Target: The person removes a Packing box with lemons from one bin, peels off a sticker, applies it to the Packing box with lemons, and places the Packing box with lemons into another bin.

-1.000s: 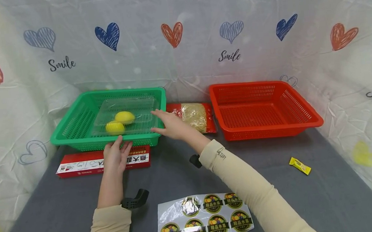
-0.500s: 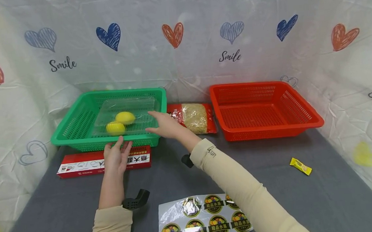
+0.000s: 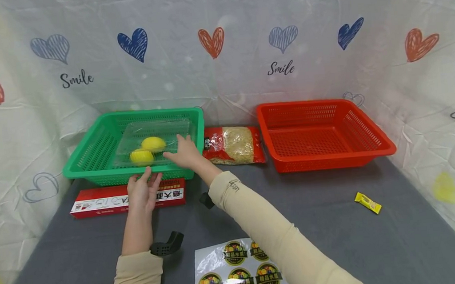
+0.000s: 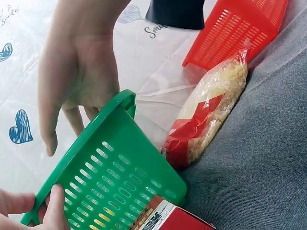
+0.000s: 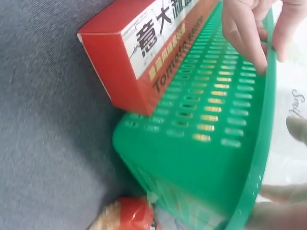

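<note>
In the head view my left hand (image 3: 141,191) holds the front rim of the green basket (image 3: 93,173). The left wrist view shows fingers on both sides of that rim, pinching it. Two lemons (image 3: 153,144) and a clear plastic container (image 3: 134,130) are in the basket; I cannot tell whether the lemons lie inside the container or under it. My right hand (image 3: 187,154) is over the basket's right part, beside the lemons, fingers spread and holding nothing. In the right wrist view that hand (image 5: 283,211) is partly behind the rim.
A red "Tomato sauce" box (image 3: 96,201) lies before the green basket. Between it and a red basket (image 3: 333,156) is a red-and-clear bag of pale food (image 3: 237,143). A yellow wrapped snack (image 3: 368,203) lies right; a sticker sheet (image 3: 221,267) lies in front, partly under the right sleeve.
My right hand has moved left over the green basket, closer to the lemons, and its sleeve now covers more of the sticker sheet. The left hand stays on the rim.
</note>
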The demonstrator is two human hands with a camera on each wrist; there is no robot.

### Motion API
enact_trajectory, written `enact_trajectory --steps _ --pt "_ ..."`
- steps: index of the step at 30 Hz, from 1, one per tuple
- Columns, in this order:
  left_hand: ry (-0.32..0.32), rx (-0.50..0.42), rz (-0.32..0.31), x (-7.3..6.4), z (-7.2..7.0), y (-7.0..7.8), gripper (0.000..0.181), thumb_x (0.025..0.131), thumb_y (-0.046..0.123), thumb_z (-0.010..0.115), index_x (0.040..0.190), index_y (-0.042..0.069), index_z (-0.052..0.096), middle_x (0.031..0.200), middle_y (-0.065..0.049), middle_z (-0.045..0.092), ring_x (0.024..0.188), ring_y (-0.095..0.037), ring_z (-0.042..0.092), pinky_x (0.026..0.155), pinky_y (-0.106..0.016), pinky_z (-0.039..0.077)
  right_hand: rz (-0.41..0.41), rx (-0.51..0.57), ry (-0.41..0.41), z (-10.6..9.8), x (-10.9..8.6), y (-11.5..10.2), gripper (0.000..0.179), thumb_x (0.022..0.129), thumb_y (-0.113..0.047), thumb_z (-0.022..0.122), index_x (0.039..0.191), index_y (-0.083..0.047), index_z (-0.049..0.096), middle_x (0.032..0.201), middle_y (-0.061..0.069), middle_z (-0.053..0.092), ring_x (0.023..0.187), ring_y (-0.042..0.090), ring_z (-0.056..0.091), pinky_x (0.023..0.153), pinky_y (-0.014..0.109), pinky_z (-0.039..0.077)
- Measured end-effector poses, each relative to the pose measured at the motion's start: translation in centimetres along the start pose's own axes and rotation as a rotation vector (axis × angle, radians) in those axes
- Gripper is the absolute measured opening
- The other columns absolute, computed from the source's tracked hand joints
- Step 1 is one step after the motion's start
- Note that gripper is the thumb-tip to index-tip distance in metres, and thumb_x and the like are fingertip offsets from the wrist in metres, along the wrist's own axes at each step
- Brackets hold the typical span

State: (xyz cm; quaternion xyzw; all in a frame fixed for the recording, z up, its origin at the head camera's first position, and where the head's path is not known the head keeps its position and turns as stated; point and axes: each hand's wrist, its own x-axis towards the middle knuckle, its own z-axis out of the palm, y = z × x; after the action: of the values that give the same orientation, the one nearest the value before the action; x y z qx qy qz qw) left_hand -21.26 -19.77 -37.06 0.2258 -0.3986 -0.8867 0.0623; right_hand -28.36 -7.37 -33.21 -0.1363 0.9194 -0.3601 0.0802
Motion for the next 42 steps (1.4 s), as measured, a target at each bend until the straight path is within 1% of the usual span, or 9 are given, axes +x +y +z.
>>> enact_trajectory --steps 5,10,17,22,26,30,35,40,42 --pt "-0.005 0.003 0.009 0.0 0.0 0.0 0.039 0.093 0.014 0.049 0.122 0.014 0.024 0.112 -0.002 0.031 0.099 -0.014 0.045 0.088 -0.022 0.045 0.054 0.031 0.037 0.8 0.2 -0.4 0.072 0.09 -0.04 0.055 0.145 -0.008 0.021 0.15 0.016 0.015 0.137 0.03 0.013 0.106 0.042 0.026" --pt "0.0 -0.004 0.023 0.0 0.0 -0.2 0.027 0.093 0.012 0.049 0.111 0.014 0.029 0.111 -0.003 0.033 0.097 -0.015 0.046 0.086 -0.023 0.046 0.051 0.008 0.04 1.0 0.5 -0.5 0.068 0.091 -0.037 0.053 0.145 -0.008 0.023 0.149 0.015 0.019 0.136 0.028 0.016 0.106 0.04 0.026" --pt "0.0 -0.026 0.024 0.1 -0.1 -0.2 0.026 0.092 0.012 0.049 0.11 0.014 0.03 0.111 -0.004 0.034 0.098 -0.015 0.046 0.087 -0.024 0.046 0.044 0.025 0.068 1.1 1.0 -0.2 0.063 0.093 -0.032 0.052 0.144 -0.007 0.025 0.147 0.011 0.027 0.135 0.024 0.022 0.105 0.036 0.028" --pt "-0.008 -0.027 0.011 0.1 -0.2 -0.2 0.025 0.093 0.012 0.049 0.107 0.013 0.029 0.11 -0.003 0.034 0.097 -0.015 0.046 0.087 -0.024 0.045 0.105 0.11 0.1 1.3 1.8 0.0 0.066 0.092 -0.036 0.053 0.145 -0.009 0.023 0.147 0.014 0.022 0.134 0.027 0.022 0.103 0.04 0.031" --pt "-0.009 -0.032 0.006 0.1 -0.2 0.0 0.022 0.093 0.011 0.049 0.103 0.012 0.028 0.109 -0.003 0.034 0.097 -0.014 0.045 0.088 -0.023 0.045 0.163 0.206 0.078 1.2 2.2 0.0 0.072 0.092 -0.038 0.053 0.146 -0.008 0.016 0.149 0.015 0.018 0.137 0.027 0.016 0.104 0.042 0.029" --pt "0.002 -0.04 0.003 0.1 -0.1 0.0 0.023 0.092 0.011 0.049 0.1 0.012 0.028 0.109 -0.002 0.033 0.097 -0.015 0.045 0.089 -0.024 0.044 0.209 0.304 0.054 1.1 2.5 0.1 0.072 0.092 -0.038 0.052 0.147 -0.012 0.013 0.15 0.012 0.018 0.137 0.027 0.016 0.103 0.043 0.031" --pt "0.006 -0.036 0.012 0.1 -0.1 -0.1 0.022 0.093 0.011 0.048 0.099 0.011 0.028 0.108 -0.002 0.034 0.096 -0.015 0.046 0.092 -0.026 0.043 0.211 0.376 0.043 1.1 2.8 0.2 0.067 0.093 -0.035 0.051 0.147 -0.018 0.016 0.147 0.01 0.025 0.132 0.029 0.028 0.095 0.045 0.04" --pt "0.003 -0.029 0.018 0.1 -0.2 -0.1 0.019 0.094 0.011 0.048 0.098 0.011 0.029 0.107 -0.002 0.034 0.095 -0.015 0.047 0.09 -0.026 0.044 0.201 0.39 0.044 1.3 2.9 0.3 0.059 0.095 -0.031 0.049 0.146 -0.021 0.021 0.146 0.007 0.03 0.127 0.028 0.037 0.09 0.043 0.043" --pt "0.002 -0.033 0.018 0.2 -0.2 -0.1 0.02 0.093 0.012 0.049 0.099 0.011 0.03 0.107 -0.002 0.035 0.095 -0.015 0.047 0.088 -0.025 0.045 0.212 0.401 0.034 1.3 3.1 0.3 0.058 0.095 -0.03 0.049 0.146 -0.024 0.022 0.143 0.006 0.036 0.1 0.022 0.057 0.074 0.037 0.049"
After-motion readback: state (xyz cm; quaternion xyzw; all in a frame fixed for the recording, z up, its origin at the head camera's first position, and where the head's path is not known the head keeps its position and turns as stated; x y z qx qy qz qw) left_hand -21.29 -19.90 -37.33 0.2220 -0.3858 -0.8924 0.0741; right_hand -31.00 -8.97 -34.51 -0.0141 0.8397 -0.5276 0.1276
